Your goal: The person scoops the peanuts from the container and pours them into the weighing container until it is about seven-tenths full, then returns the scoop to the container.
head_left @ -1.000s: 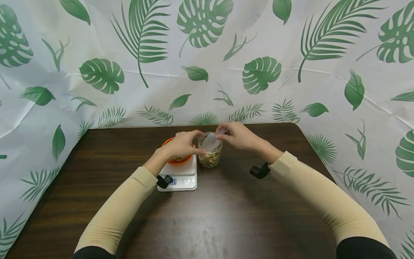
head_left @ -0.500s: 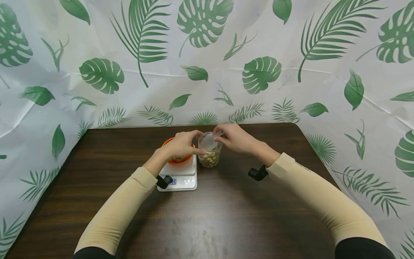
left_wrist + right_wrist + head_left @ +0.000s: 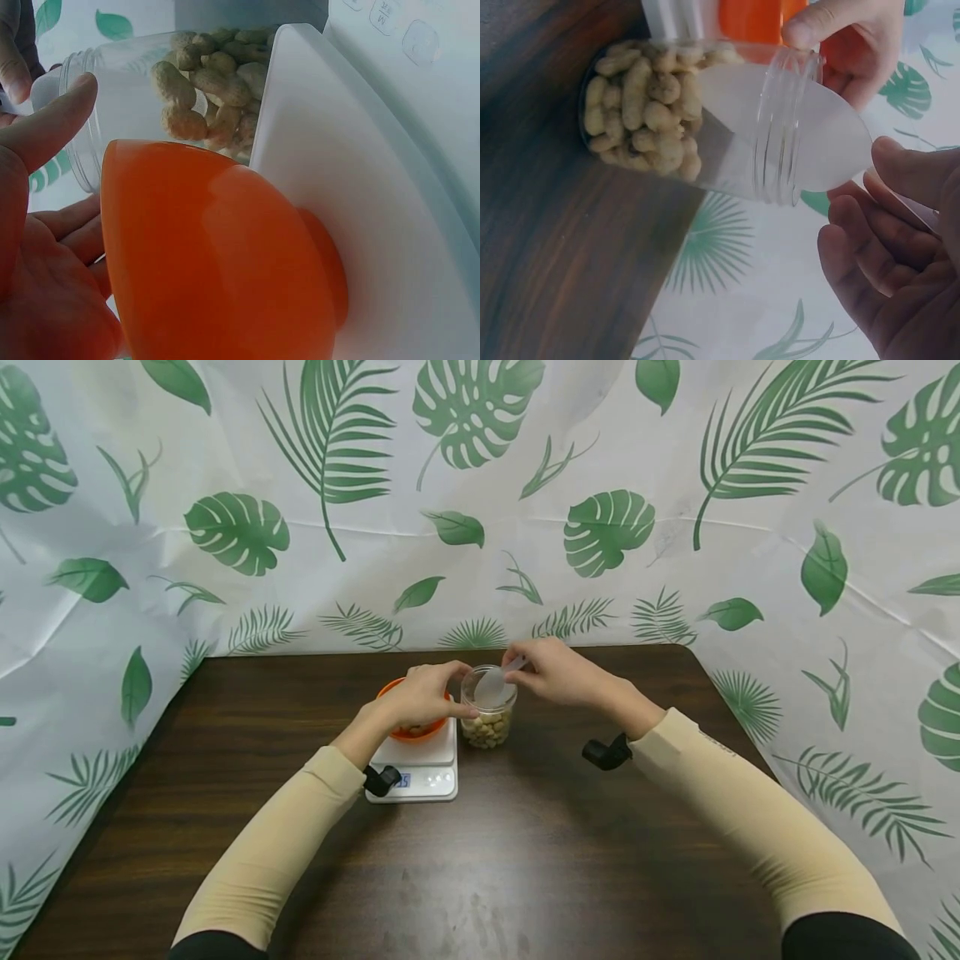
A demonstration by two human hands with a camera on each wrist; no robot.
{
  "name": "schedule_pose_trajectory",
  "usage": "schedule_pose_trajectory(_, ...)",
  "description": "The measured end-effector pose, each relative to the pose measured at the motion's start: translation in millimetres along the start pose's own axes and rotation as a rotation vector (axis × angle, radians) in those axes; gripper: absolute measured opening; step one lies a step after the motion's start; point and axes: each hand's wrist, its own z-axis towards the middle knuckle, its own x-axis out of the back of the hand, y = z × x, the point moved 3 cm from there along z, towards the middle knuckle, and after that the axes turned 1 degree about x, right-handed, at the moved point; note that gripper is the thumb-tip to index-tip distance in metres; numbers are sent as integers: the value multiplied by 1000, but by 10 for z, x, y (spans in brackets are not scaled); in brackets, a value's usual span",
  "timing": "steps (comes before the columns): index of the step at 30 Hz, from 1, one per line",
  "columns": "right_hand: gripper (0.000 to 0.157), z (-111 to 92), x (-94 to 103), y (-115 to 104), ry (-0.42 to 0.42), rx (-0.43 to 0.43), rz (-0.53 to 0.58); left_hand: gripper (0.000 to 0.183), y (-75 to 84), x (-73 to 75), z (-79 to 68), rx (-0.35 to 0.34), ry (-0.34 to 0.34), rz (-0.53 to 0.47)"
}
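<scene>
A clear jar (image 3: 486, 729) partly filled with unshelled peanuts (image 3: 641, 112) stands on the table beside a white kitchen scale (image 3: 429, 782). My left hand (image 3: 420, 695) holds the jar near its rim, thumb on the near side and fingers on the far side. Between thumb and fingers, my right hand (image 3: 553, 672) pinches the handle of a translucent white spoon (image 3: 492, 688). The spoon's broad bowl reaches into the jar's mouth, above most of the peanuts. On the scale sits an orange bowl (image 3: 217, 247) with some peanuts in it, partly hidden under my left hand.
The dark wooden table (image 3: 525, 860) ends just behind the jar and scale. A white sheet with green leaf prints (image 3: 510, 568) hangs behind it and along the sides. The scale's small display (image 3: 403, 781) is partly covered by the left wrist camera (image 3: 381, 780).
My right hand dipped slightly leftward over the jar with the spoon, then drew back up and right. The left hand, jar, scale and bowl have stayed in place.
</scene>
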Motion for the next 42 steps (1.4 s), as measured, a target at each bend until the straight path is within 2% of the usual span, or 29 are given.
schedule_pose_trajectory(8, 15, -16, 18, 45, -22, -15, 30, 70, 1, 2, 4, -2, -2, -4)
schedule_pose_trajectory(16, 20, -6, -105, 61, -29, -31, 73, 69, 0, -3, 6, -11, -3, -13)
schedule_pose_trajectory(22, 19, -46, -176, 103, 35, -59, 89, 73, -1, -9, 14, -7, -8, -14)
schedule_pose_trajectory(30, 17, -108, -191, 130, 117, -74, 114, 79, -6, -49, 46, -42, 11, -14)
schedule_pose_trajectory(35, 15, -106, -216, 91, 154, -86, 74, 77, -2, -57, 48, -40, 19, -18)
schedule_pose_trajectory(42, 17, -59, -190, -46, 159, -124, -56, 76, 2, -66, 49, -36, 28, -8)
